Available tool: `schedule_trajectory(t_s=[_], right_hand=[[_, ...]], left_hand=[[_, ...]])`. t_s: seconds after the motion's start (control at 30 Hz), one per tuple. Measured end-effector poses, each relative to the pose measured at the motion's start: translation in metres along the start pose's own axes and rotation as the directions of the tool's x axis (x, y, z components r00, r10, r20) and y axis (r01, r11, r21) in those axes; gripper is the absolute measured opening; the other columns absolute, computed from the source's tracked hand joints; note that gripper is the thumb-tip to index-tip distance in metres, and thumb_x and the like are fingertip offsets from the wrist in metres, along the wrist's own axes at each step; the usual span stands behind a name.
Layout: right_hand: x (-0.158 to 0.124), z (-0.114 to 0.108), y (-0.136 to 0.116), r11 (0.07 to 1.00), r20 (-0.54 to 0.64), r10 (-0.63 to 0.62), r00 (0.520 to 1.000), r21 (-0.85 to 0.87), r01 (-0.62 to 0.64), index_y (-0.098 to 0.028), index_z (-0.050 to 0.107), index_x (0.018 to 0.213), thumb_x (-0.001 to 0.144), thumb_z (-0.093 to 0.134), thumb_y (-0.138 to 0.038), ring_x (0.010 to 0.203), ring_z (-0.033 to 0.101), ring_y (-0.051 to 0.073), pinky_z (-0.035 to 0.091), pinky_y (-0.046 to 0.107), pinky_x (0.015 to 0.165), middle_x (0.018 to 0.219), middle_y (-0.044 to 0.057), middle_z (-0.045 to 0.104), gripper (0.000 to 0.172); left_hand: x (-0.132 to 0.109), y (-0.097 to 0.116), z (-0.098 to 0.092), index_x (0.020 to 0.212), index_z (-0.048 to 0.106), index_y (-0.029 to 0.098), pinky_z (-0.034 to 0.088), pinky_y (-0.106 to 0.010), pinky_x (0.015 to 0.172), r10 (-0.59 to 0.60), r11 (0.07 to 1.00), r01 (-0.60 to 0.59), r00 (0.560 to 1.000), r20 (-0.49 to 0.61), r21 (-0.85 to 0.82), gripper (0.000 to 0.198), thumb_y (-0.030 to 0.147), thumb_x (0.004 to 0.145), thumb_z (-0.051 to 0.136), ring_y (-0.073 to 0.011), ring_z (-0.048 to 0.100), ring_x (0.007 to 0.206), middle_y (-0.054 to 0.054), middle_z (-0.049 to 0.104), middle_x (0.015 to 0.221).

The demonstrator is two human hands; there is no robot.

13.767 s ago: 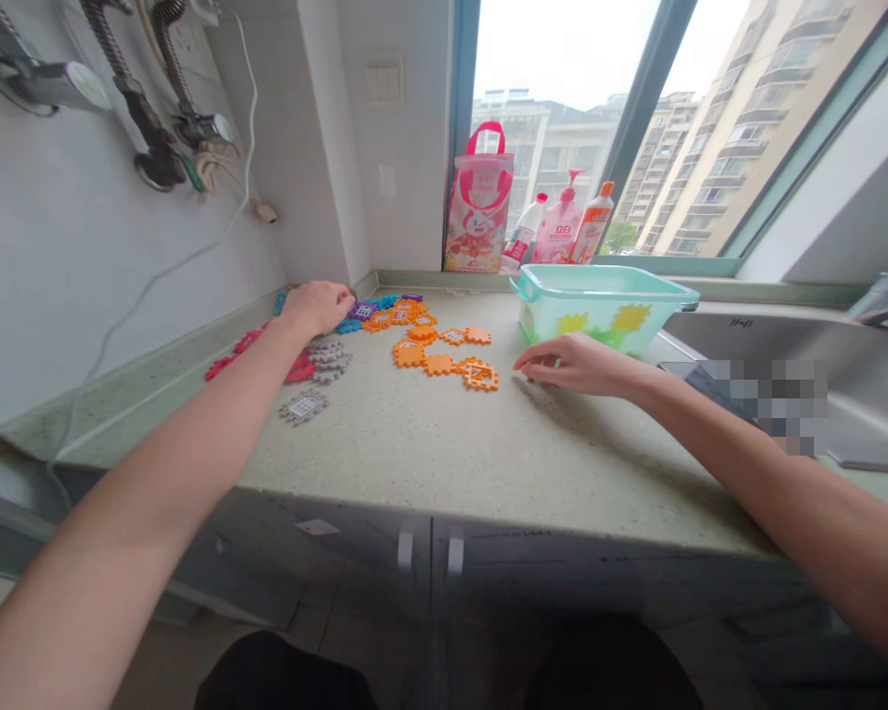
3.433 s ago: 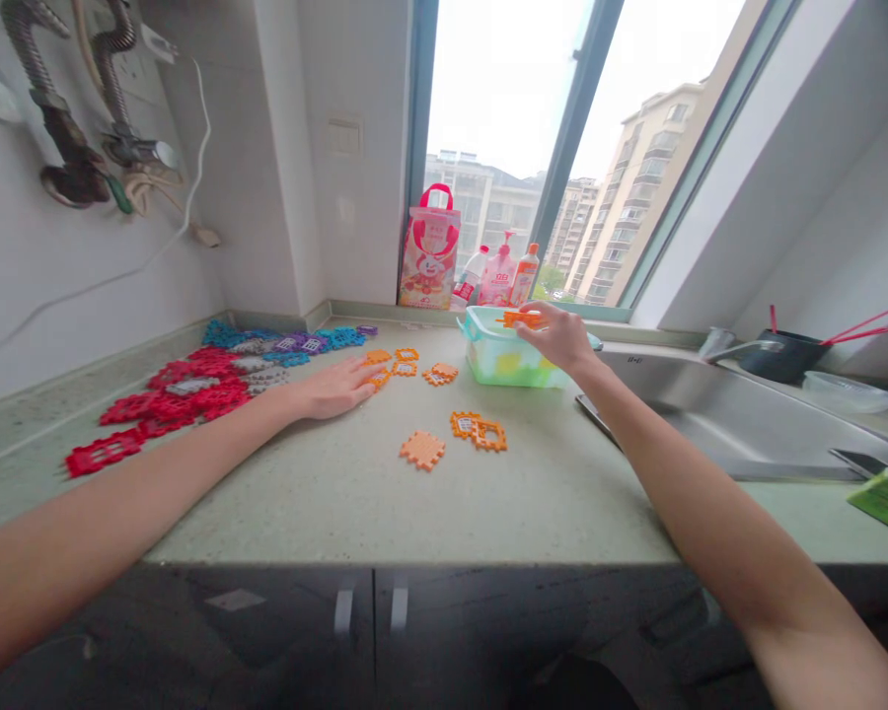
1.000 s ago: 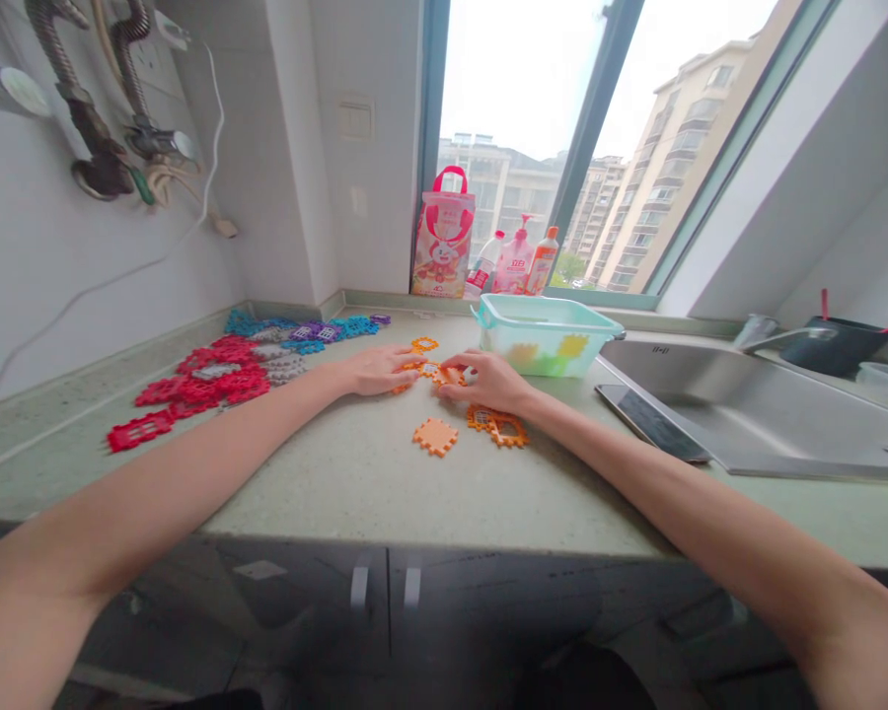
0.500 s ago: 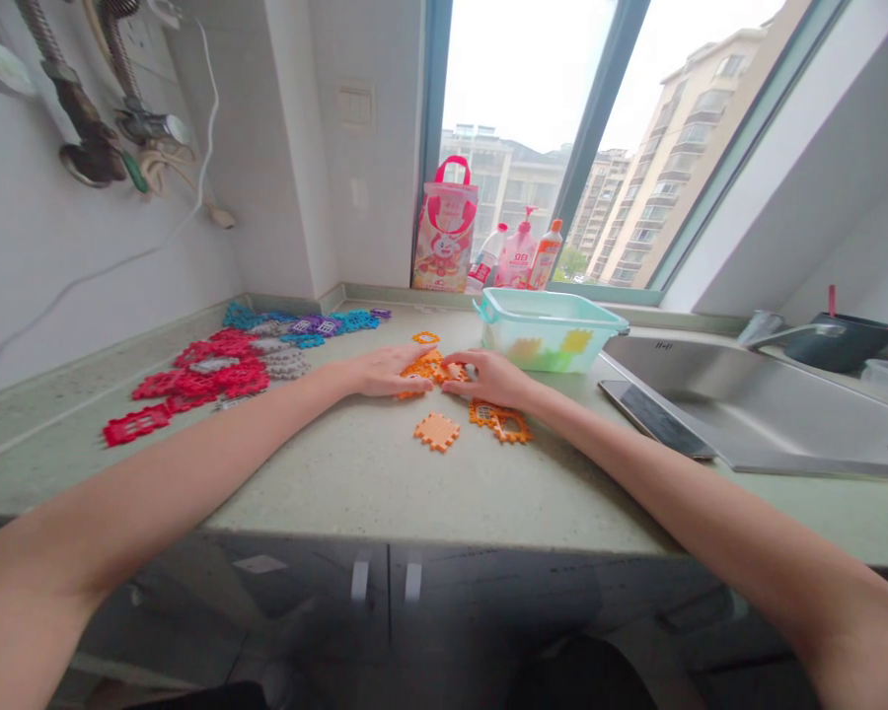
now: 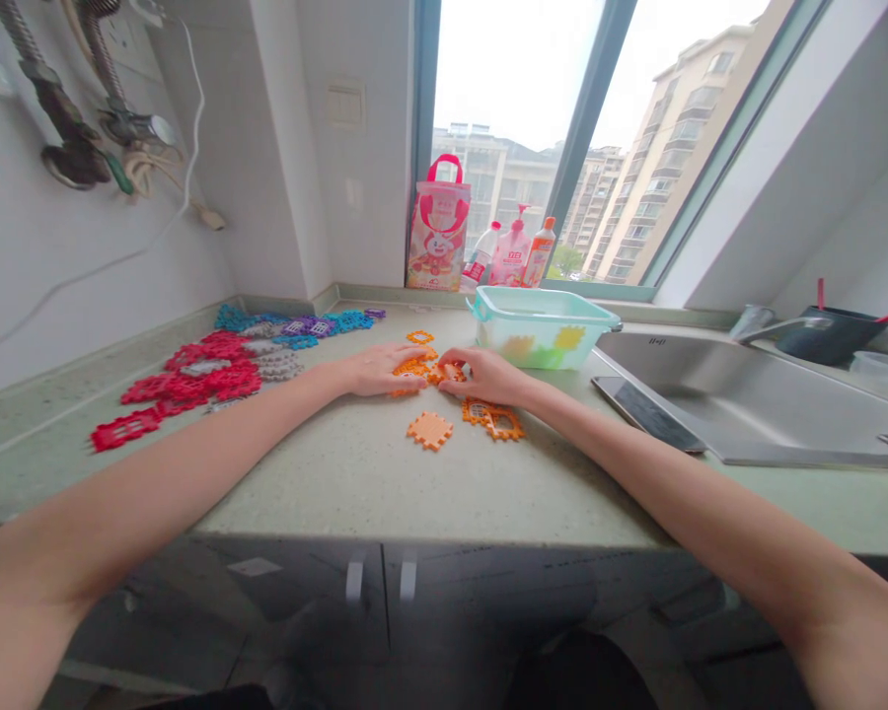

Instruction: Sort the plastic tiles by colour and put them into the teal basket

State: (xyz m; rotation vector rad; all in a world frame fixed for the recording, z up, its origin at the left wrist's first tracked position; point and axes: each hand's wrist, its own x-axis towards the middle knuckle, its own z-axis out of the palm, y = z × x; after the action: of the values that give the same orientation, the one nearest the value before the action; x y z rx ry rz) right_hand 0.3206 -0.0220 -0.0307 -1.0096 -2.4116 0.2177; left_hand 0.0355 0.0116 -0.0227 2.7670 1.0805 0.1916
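My right hand (image 5: 484, 376) is now back from the tub (image 5: 540, 337) and curling opposite my left hand (image 5: 376, 372) over the orange pieces (image 5: 414, 368), which are lying at the tub's eight o'clock, bunched between both, though whether either is gripping any I cannot tell.

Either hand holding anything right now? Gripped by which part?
Can't be told for sure. The left hand lies over orange pieces; the right hand curls at an orange tile, but any grip point is hidden.
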Motion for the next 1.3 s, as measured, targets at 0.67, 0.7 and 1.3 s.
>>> schedule_trajectory(t_s=[0.67,0.7,1.3], right_hand=[[0.003,0.008,-0.002,0.998,-0.054,0.042,0.998,-0.054,-0.045,-0.023,0.076,0.107,0.088,0.085,-0.033,0.088,0.070,0.023,0.050,0.035,0.081,0.098,0.005,0.080,0.023],[0.003,0.007,-0.003,0.997,-0.054,0.050,0.997,-0.063,-0.053,-0.024,0.076,0.107,0.086,0.085,-0.031,0.087,0.070,0.023,0.049,0.034,0.080,0.096,0.004,0.079,0.024],[0.002,0.006,-0.002,0.992,-0.312,0.123,0.942,0.003,-0.129,-0.023,0.075,0.115,0.091,0.080,-0.034,0.097,0.073,0.024,0.054,0.037,0.091,0.113,0.008,0.081,0.027]], left_hand=[[-0.002,0.002,0.000,0.177,0.037,0.017,0.028,-0.046,0.138,0.036,0.999,-0.037,0.999,-0.034,-0.038,0.098,0.077,0.101,0.054,-0.0356,0.042,0.165,-0.017,0.041,0.182],[-0.003,0.002,0.000,0.177,0.038,0.018,0.029,-0.045,0.138,0.047,0.998,-0.048,0.998,-0.038,-0.043,0.097,0.076,0.101,0.055,-0.0353,0.043,0.165,-0.016,0.041,0.181],[-0.004,0.003,-0.002,0.165,0.054,0.026,0.043,-0.046,0.130,0.133,0.980,-0.142,0.989,-0.072,-0.140,0.079,0.061,0.096,0.071,-0.0337,0.058,0.152,-0.012,0.059,0.168]])
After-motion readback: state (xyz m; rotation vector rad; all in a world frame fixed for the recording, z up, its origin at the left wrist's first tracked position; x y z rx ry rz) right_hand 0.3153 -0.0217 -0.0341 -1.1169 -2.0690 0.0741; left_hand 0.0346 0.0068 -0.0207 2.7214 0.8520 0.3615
